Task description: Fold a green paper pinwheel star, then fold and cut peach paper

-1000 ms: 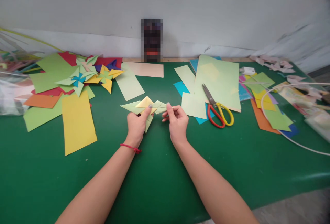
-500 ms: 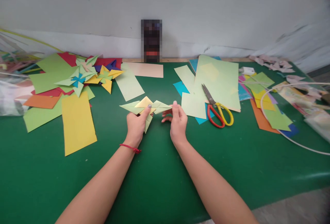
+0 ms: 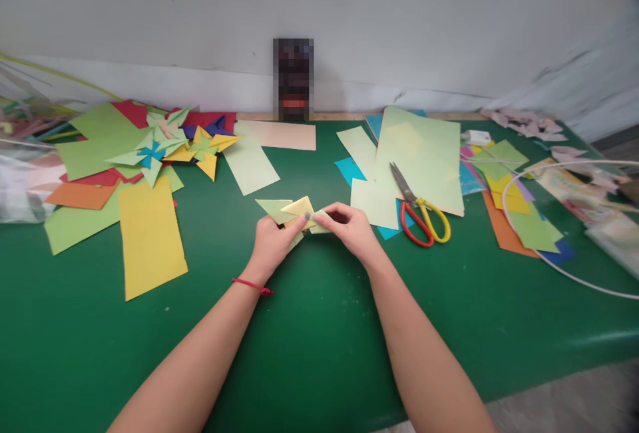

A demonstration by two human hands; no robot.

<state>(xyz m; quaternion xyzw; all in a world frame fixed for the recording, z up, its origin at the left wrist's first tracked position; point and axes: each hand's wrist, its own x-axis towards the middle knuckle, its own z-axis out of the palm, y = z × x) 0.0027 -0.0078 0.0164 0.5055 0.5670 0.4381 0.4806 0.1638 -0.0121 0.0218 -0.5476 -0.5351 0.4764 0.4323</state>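
Between my hands, above the green table, is a folded paper piece (image 3: pixel 298 207), pale green with a yellow part in its middle. My left hand (image 3: pixel 274 241) grips it from the left, thumb on top near the yellow fold. From the right, my right hand (image 3: pixel 349 230) pinches a pale green point of it between thumb and fingertips. Fingers hide part of the folds. A pair of scissors (image 3: pixel 418 207) with one red and one yellow handle lies to the right, partly on pale green sheets (image 3: pixel 426 140).
At the left, folded paper stars (image 3: pixel 202 148) lie on coloured sheets, with a yellow strip (image 3: pixel 151 240) nearer me. A pixelated dark upright object (image 3: pixel 293 80) stands against the wall. Paper scraps (image 3: pixel 536 220) and a white cable (image 3: pixel 506 197) are at the right.
My right hand has closed in from the right and now pinches the piece's right point. The piece and my left hand have shifted slightly right, and the piece has turned a little.
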